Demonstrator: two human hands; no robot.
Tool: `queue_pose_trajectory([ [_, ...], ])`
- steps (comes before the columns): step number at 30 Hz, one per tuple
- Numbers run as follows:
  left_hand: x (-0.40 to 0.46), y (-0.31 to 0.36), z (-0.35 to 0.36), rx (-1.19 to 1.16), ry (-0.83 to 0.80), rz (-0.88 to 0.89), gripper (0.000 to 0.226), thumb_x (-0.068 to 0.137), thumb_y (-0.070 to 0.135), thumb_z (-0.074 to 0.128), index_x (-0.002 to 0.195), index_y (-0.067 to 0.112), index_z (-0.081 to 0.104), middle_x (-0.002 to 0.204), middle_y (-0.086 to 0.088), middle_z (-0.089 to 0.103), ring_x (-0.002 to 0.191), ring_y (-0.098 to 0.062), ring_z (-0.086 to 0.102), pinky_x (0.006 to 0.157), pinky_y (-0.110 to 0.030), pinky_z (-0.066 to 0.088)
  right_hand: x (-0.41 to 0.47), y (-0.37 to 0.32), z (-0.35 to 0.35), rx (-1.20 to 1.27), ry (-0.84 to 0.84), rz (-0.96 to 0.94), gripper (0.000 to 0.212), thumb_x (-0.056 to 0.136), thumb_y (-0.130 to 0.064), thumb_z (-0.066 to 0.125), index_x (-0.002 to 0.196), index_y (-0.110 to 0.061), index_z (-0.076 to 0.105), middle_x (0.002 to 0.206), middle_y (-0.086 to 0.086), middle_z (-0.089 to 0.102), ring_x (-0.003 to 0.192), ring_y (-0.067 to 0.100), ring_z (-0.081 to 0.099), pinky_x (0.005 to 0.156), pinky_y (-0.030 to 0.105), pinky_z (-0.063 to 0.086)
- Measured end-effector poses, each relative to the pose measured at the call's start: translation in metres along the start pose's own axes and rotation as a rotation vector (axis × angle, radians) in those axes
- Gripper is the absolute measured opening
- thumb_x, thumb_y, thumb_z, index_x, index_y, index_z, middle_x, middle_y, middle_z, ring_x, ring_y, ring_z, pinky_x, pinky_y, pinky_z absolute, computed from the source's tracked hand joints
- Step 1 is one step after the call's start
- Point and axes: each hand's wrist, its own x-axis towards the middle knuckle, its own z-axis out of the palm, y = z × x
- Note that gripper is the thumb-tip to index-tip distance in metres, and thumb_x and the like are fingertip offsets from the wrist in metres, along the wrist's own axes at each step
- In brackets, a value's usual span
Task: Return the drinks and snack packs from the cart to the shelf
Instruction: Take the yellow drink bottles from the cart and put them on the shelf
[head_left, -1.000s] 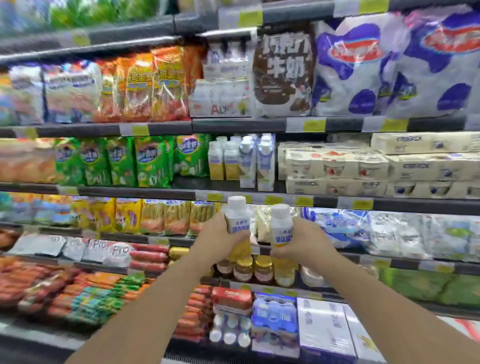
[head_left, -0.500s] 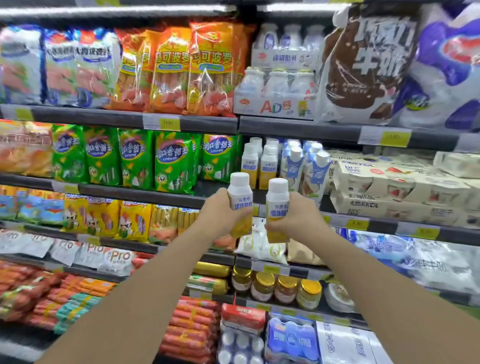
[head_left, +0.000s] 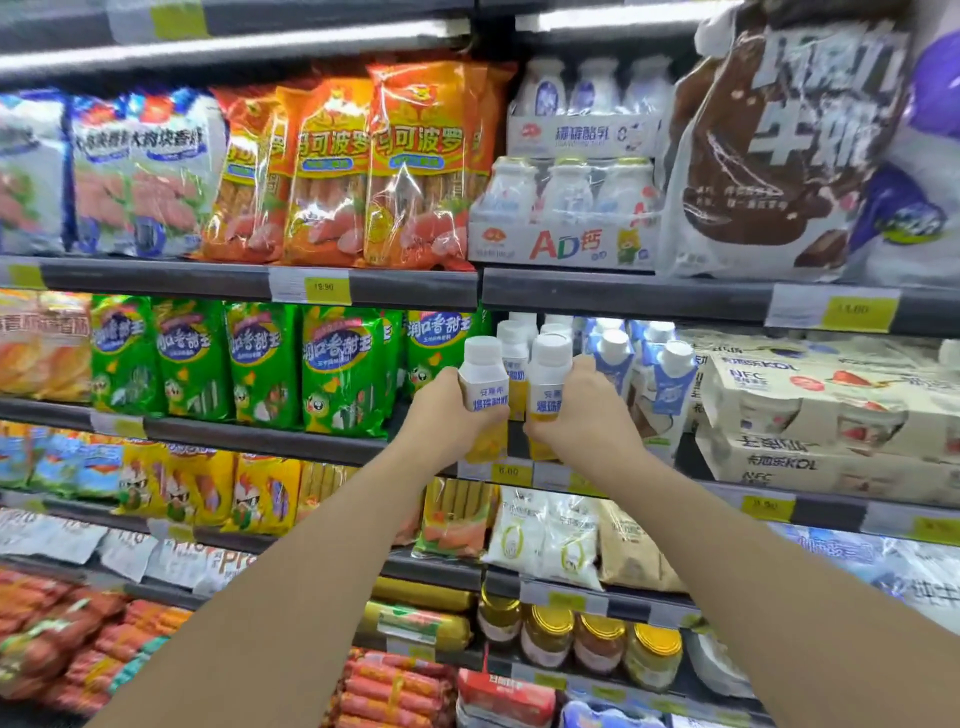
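Note:
My left hand (head_left: 447, 413) grips a white-capped yogurt drink bottle (head_left: 480, 376) with a yellow lower half. My right hand (head_left: 584, 408) grips a second, matching bottle (head_left: 549, 371) right beside it. Both bottles stand upright at the front edge of the second shelf (head_left: 291, 441), just in front of a row of identical bottles (head_left: 514, 338). The cart is out of view.
Green sausage packs (head_left: 337, 366) hang left of the bottles, blue-white cartons (head_left: 667, 384) and boxed yogurt cups (head_left: 831, 410) to the right. Orange sausage bags (head_left: 415, 166) and AD milk packs (head_left: 566, 213) fill the shelf above. Jars (head_left: 600, 642) stand below.
Both hands have risen and moved forward with the bottles, from the level of the lower shelves up to the row of matching bottles. The view has closed in on the shelves.

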Motion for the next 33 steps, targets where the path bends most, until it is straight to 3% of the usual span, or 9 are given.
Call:
queue_pose_trajectory([
  [7,0.043,-0.015,0.012,0.012,-0.042,0.039,0.047,0.077,0.036,0.082,0.111,0.015,0.058,0.106,-0.002,0.064,0.09,-0.018,0.062,0.07,-0.029,0.048,0.019,-0.001,0.026,-0.057,0.041,0.111,0.063,0.072,-0.024,0.084,0.112,-0.012,0.038,0.111,0.011,0.062,0.103,0.033,0.065,0.08,0.047,0.058],
  [10,0.054,-0.022,0.022,0.021,-0.066,0.059,0.055,0.072,0.041,0.084,0.114,0.016,0.058,0.111,-0.005,0.062,0.101,-0.025,0.061,0.086,-0.043,0.053,0.022,0.0,0.035,-0.079,0.047,0.18,0.068,0.074,-0.023,0.084,0.122,-0.006,0.039,0.112,0.012,0.06,0.105,0.034,0.061,0.079,0.044,0.056],
  [12,0.058,-0.024,0.024,-0.01,-0.075,0.082,0.058,0.069,0.041,0.085,0.114,0.016,0.058,0.112,-0.005,0.062,0.102,-0.025,0.061,0.088,-0.047,0.053,0.023,-0.002,0.041,-0.085,0.06,0.213,0.071,0.075,-0.023,0.083,0.127,-0.003,0.039,0.113,0.014,0.06,0.105,0.034,0.062,0.078,0.043,0.056],
  [16,0.061,-0.027,0.025,-0.042,-0.069,0.146,0.061,0.068,0.038,0.086,0.115,0.014,0.056,0.112,-0.006,0.061,0.104,-0.025,0.059,0.089,-0.046,0.052,0.02,-0.006,0.049,-0.066,0.102,0.264,0.088,0.078,-0.02,0.082,0.143,-0.001,0.027,0.114,0.015,0.063,0.102,0.033,0.065,0.078,0.042,0.056],
  [19,0.062,-0.032,0.024,-0.087,-0.069,0.179,0.065,0.067,0.031,0.089,0.119,0.014,0.053,0.112,-0.004,0.062,0.105,-0.022,0.059,0.09,-0.041,0.051,0.014,-0.007,0.051,-0.026,0.138,0.302,0.091,0.081,-0.023,0.08,0.148,-0.005,0.022,0.103,0.01,0.066,0.093,0.028,0.066,0.071,0.035,0.053],
  [21,0.062,-0.036,0.021,-0.079,-0.091,0.201,0.063,0.067,0.029,0.089,0.117,0.015,0.055,0.109,-0.002,0.064,0.1,-0.02,0.061,0.086,-0.038,0.053,0.009,-0.006,0.052,-0.078,0.145,0.333,0.079,0.083,-0.032,0.078,0.142,-0.006,0.032,0.102,0.009,0.067,0.093,0.028,0.067,0.067,0.031,0.048],
  [25,0.065,-0.039,0.019,-0.061,-0.121,0.241,0.056,0.069,0.027,0.089,0.115,0.014,0.059,0.104,0.001,0.069,0.092,-0.016,0.064,0.081,-0.034,0.054,0.001,-0.002,0.055,-0.108,0.155,0.328,0.041,0.085,-0.04,0.074,0.105,-0.008,0.057,0.084,-0.004,0.06,0.088,0.023,0.068,0.067,0.029,0.049],
  [31,0.063,-0.036,0.027,-0.07,-0.085,0.249,0.056,0.07,0.028,0.088,0.115,0.013,0.058,0.106,-0.001,0.068,0.095,-0.018,0.063,0.081,-0.035,0.054,0.005,0.001,0.056,-0.174,0.171,0.337,0.04,0.083,-0.045,0.073,0.101,-0.011,0.062,0.089,0.004,0.07,0.082,0.026,0.069,0.068,0.037,0.058],
  [33,0.062,-0.037,0.027,-0.08,-0.08,0.248,0.055,0.071,0.028,0.087,0.116,0.014,0.058,0.103,0.003,0.066,0.091,-0.014,0.059,0.076,-0.029,0.049,0.004,0.002,0.054,-0.238,0.164,0.344,0.045,0.083,-0.053,0.07,0.098,-0.011,0.063,0.087,0.006,0.069,0.082,0.029,0.068,0.067,0.037,0.057],
])
